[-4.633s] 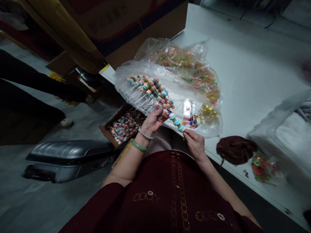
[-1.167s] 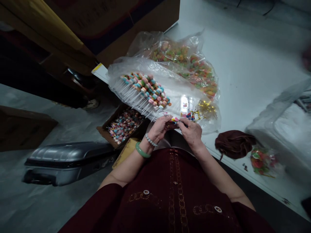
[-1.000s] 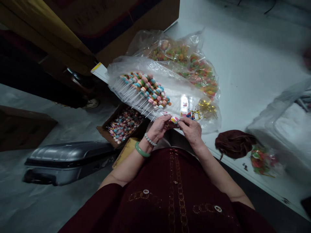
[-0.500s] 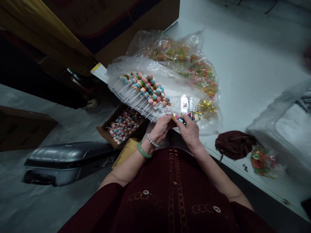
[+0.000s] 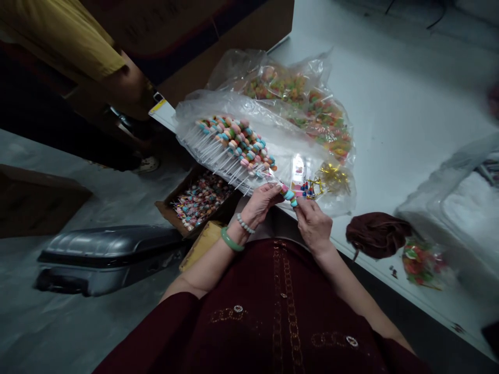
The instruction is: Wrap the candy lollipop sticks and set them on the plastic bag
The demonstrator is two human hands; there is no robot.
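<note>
Between my hands is a candy skewer (image 5: 289, 195) with pink and turquoise pieces, tilted down to the right. My left hand (image 5: 262, 203) pinches its upper left end, and the fingers of my right hand (image 5: 313, 222) are closed on its lower right end. Just beyond lies a pile of similar candy skewers (image 5: 237, 137) on white sticks, resting on a clear plastic bag (image 5: 187, 111). To the right of the pile are a small printed packet (image 5: 298, 169) and gold twist ties (image 5: 333, 176).
Behind sits a bag of green and orange candies (image 5: 288, 85) on the white table (image 5: 390, 104). Below left are an open box of small wrapped candies (image 5: 202, 200) and a grey suitcase (image 5: 109, 254). A brown cloth (image 5: 376, 234) lies right. A person in a yellow sleeve (image 5: 89, 47) stands at left.
My right hand has shifted right and down, away from my left hand, so more of the candy skewer shows between them. The other person's arm has come into view at left.
</note>
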